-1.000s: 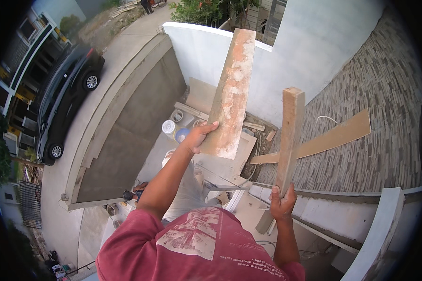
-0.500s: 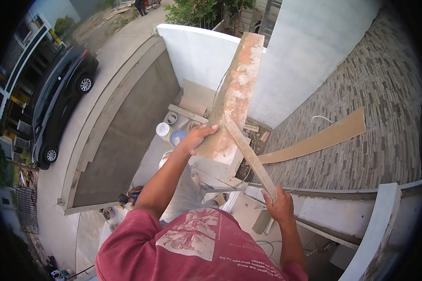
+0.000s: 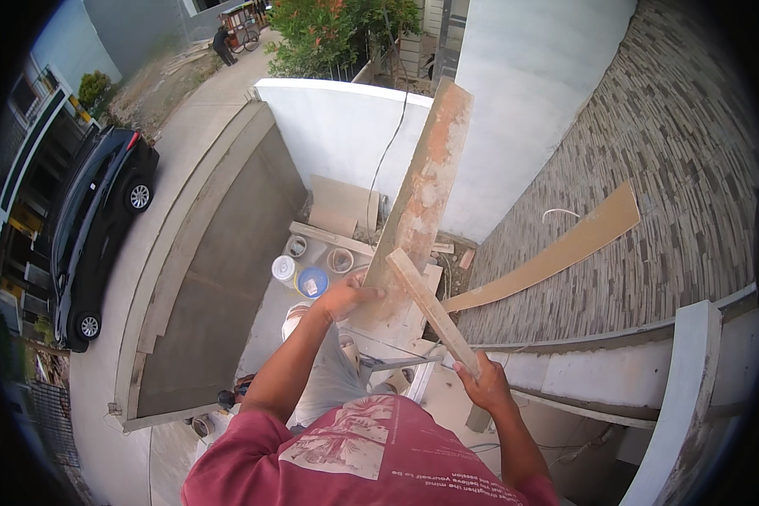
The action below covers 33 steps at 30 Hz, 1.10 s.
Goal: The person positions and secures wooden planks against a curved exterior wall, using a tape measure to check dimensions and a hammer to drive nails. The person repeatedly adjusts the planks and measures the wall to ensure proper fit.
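A long, wide board (image 3: pixel 426 185), stained orange and white, rises away from me at a slant. My left hand (image 3: pixel 347 297) grips its left edge near the lower end, fingers lying against the face. In my right hand (image 3: pixel 485 384) is a narrow wooden batten (image 3: pixel 437 310), held by its near end. The batten points up and to the left, its far end overlapping the board's face; I cannot tell whether they touch.
Below stand a white bucket (image 3: pixel 284 269), a blue-topped bucket (image 3: pixel 312 282) and a brown one (image 3: pixel 340 261). A bent tan strip (image 3: pixel 557 244) lies across the stone-clad wall (image 3: pixel 582 152) at right. Left is a grey plastered wall (image 3: pixel 219 278); a white wall (image 3: pixel 337 126) stands behind the board.
My left hand has moved down and slightly left, still at the board. The batten and my right hand have shifted a little down and left in view. The whole view has tilted.
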Each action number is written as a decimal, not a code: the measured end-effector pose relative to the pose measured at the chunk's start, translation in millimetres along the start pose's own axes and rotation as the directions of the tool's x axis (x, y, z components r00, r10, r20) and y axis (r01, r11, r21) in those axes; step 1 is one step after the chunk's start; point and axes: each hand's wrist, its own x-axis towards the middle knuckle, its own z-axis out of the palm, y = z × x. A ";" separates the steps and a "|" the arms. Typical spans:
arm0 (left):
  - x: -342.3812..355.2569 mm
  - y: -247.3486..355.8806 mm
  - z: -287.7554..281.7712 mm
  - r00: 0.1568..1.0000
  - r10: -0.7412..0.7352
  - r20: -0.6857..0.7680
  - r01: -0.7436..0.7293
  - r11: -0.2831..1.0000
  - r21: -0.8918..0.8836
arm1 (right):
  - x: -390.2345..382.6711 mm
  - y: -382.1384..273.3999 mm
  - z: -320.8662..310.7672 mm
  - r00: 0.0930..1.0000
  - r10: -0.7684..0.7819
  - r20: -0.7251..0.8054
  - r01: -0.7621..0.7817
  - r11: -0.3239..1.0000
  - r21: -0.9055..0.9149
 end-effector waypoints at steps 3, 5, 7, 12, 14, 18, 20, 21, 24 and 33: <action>-11.3 -5.9 9.8 0.997 -0.051 0.058 0.043 0.991 0.124 | 10.7 -0.7 2.9 0.998 -0.049 0.027 0.052 0.987 -0.149; -24.7 -5.5 18.2 0.987 -0.085 0.139 0.071 0.993 0.099 | 32.7 1.4 -6.1 1.000 -0.022 -0.019 0.016 0.966 -0.258; -41.8 -4.7 26.0 0.977 -0.091 0.194 0.054 0.981 0.188 | 68.5 9.4 -33.6 0.981 0.030 -0.190 -0.069 0.977 -0.201; -58.8 2.8 27.4 0.958 -0.192 0.214 0.106 0.927 0.359 | 99.9 7.3 -85.5 0.965 0.075 -0.251 -0.096 0.993 -0.073; -56.8 8.5 24.3 0.982 -0.136 0.130 0.057 0.873 0.484 | 81.9 -8.2 -75.6 0.998 0.009 -0.055 -0.021 0.978 -0.209; -67.4 21.2 26.7 0.995 0.096 0.033 -0.071 0.416 0.907 | 81.4 -23.4 -71.1 0.999 0.044 0.031 -0.031 0.940 -0.341; -84.3 26.6 31.0 0.988 0.151 0.031 -0.077 0.307 0.949 | 106.0 -17.1 -88.1 0.981 0.121 -0.149 -0.155 0.958 -0.240; -89.5 28.3 33.6 0.990 0.142 0.025 -0.068 0.305 0.950 | 115.8 -13.8 -94.6 0.939 0.145 -0.311 -0.202 0.966 -0.161; -96.6 30.9 37.5 0.986 0.167 0.028 -0.073 0.273 0.959 | 113.3 -15.5 -84.2 0.963 0.088 -0.254 -0.152 0.957 -0.247; -136.2 25.4 24.1 0.977 0.211 0.034 -0.092 0.271 0.958 | 128.0 33.5 -82.9 0.964 0.138 -0.227 -0.171 0.977 -0.128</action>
